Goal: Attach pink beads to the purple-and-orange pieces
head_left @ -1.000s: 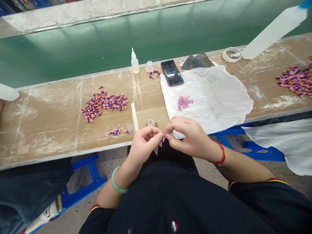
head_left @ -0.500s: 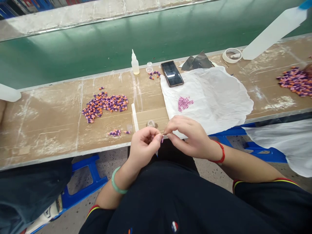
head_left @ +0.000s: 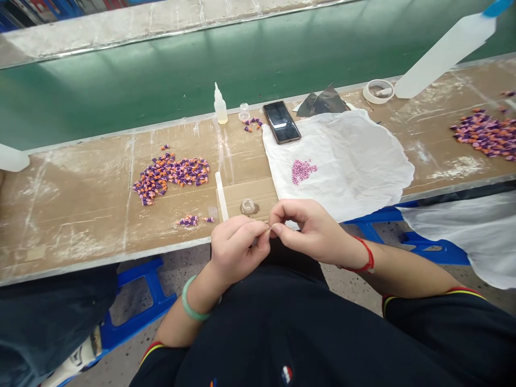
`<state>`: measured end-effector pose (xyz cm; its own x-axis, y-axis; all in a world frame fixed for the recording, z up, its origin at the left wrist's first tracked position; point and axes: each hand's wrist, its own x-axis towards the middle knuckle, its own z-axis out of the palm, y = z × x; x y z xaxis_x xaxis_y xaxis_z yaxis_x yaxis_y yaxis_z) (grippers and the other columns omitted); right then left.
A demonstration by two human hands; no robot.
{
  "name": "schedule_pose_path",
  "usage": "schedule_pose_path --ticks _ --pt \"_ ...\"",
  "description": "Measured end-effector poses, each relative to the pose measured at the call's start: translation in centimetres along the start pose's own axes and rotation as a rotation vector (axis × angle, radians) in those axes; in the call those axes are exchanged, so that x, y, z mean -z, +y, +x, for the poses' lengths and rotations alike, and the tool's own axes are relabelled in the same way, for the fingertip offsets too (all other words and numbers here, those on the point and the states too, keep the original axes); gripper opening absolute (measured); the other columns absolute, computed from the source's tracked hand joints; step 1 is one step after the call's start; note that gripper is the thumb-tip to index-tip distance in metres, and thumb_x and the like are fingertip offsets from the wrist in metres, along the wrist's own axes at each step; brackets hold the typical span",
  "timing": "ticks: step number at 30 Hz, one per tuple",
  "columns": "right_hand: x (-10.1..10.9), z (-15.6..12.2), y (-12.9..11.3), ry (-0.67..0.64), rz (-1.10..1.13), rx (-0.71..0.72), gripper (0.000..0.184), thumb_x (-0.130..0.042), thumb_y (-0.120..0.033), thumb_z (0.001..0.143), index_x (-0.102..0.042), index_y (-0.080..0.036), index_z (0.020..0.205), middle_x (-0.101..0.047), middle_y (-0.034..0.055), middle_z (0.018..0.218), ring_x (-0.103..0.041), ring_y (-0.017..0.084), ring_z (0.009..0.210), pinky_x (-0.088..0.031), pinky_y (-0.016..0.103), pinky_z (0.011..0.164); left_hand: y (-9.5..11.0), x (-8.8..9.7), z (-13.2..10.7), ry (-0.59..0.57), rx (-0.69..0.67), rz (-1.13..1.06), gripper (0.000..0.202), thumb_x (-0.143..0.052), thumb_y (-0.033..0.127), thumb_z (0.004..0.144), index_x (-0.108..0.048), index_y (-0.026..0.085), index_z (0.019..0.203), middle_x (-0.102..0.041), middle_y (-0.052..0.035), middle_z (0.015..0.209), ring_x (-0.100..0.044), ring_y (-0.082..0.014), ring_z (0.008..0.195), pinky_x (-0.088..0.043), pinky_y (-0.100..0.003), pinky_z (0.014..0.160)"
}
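Over the table's front edge, my left hand (head_left: 238, 248) is closed, its thumb and forefinger pinched together. My right hand (head_left: 304, 228) meets it there, also in a pinch, with the fingertips of both hands touching or almost so. Whatever sits between them is too small and covered to name. Just beyond the fingers stands a small clear glass jar (head_left: 248, 206). A white flat stick (head_left: 221, 196) lies left of it. Several small purple, pink and orange pieces (head_left: 188, 221) lie beside my left hand. Tiny pink beads (head_left: 303, 171) rest on a white cloth (head_left: 355, 161) beyond my right hand.
A larger heap of purple-and-orange pieces (head_left: 173, 173) lies at left, another heap (head_left: 486, 134) at far right. Along the back stand a dropper bottle (head_left: 221, 107), a clear cap (head_left: 244, 112), a phone (head_left: 282, 122), dark sheets (head_left: 327, 101) and a tape roll (head_left: 378, 92). Blue stools (head_left: 147, 293) are below.
My left hand has turned over so its back faces up, covering the small purple piece that showed at its fingertips. The right hand's fingertips remain against it.
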<state>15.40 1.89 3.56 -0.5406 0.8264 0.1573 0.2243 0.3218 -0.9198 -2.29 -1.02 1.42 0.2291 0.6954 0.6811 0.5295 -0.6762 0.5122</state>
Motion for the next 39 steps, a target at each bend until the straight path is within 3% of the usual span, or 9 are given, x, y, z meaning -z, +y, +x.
schedule_pose_path --ticks 10,16,22,27,33,39 --pt "0.0 1.1 1.2 -0.019 -0.237 0.178 0.014 -0.047 -0.013 0.092 -0.045 -0.021 0.081 -0.051 -0.0027 0.07 -0.046 0.011 0.061 -0.039 0.023 0.057 -1.4 1.5 -2.1 -0.054 0.562 -0.388 0.011 -0.065 0.022 0.087 -0.073 0.02 0.079 -0.073 -0.0025 0.068 -0.063 -0.0133 0.057 -0.05 -0.024 0.056" --pt "0.4 4.2 4.5 -0.175 -0.659 0.272 0.016 -0.045 -0.014 0.089 -0.041 -0.022 0.076 -0.051 0.001 0.069 -0.045 0.015 0.064 -0.035 0.027 0.062 -3.0 1.0 -4.6 -0.109 0.876 -0.568 0.009 -0.073 0.026 0.079 -0.075 0.017 0.08 -0.073 -0.0038 0.067 -0.061 -0.012 0.051 -0.049 -0.022 0.05" --pt "0.1 6.6 5.2 -0.397 -0.984 0.238 0.014 -0.049 -0.015 0.09 -0.051 -0.018 0.076 -0.058 0.0062 0.071 -0.047 0.018 0.066 -0.032 0.029 0.062 -4.3 0.3 -5.6 -0.124 0.965 -0.612 0.012 -0.074 0.026 0.076 -0.073 0.014 0.077 -0.072 -0.004 0.064 -0.061 -0.0118 0.052 -0.048 -0.021 0.049" --pt "-0.5 7.5 4.8 -0.491 -1.12 0.231 0.012 -0.053 -0.014 0.09 -0.057 -0.015 0.078 -0.063 0.0096 0.074 -0.054 0.02 0.07 -0.033 0.03 0.064 -4.9 0.0 -5.8 -0.124 0.972 -0.638 0.014 -0.075 0.027 0.076 -0.073 0.014 0.078 -0.07 -0.0036 0.064 -0.059 -0.0108 0.052 -0.047 -0.02 0.049" --pt "-0.5 7.6 4.9 -0.473 -1.157 0.274 0.011 -0.054 -0.016 0.09 -0.058 -0.016 0.079 -0.064 0.0095 0.073 -0.055 0.021 0.07 -0.033 0.03 0.061 -5.1 0.1 -5.9 -0.101 1.005 -0.687 0.015 -0.078 0.029 0.073 -0.074 0.015 0.077 -0.07 -0.0033 0.064 -0.059 -0.0109 0.052 -0.048 -0.02 0.047" --pt "0.1 7.1 4.5 -0.391 -1.009 0.214 0.013 -0.053 -0.015 0.086 -0.052 -0.018 0.074 -0.062 0.0078 0.07 -0.054 0.019 0.065 -0.034 0.03 0.06 -4.7 0.3 -5.2 0.073 1.092 -0.842 0.026 -0.087 0.033 0.066 -0.073 0.014 0.077 -0.073 -0.003 0.065 -0.068 -0.0132 0.054 -0.058 -0.023 0.052"
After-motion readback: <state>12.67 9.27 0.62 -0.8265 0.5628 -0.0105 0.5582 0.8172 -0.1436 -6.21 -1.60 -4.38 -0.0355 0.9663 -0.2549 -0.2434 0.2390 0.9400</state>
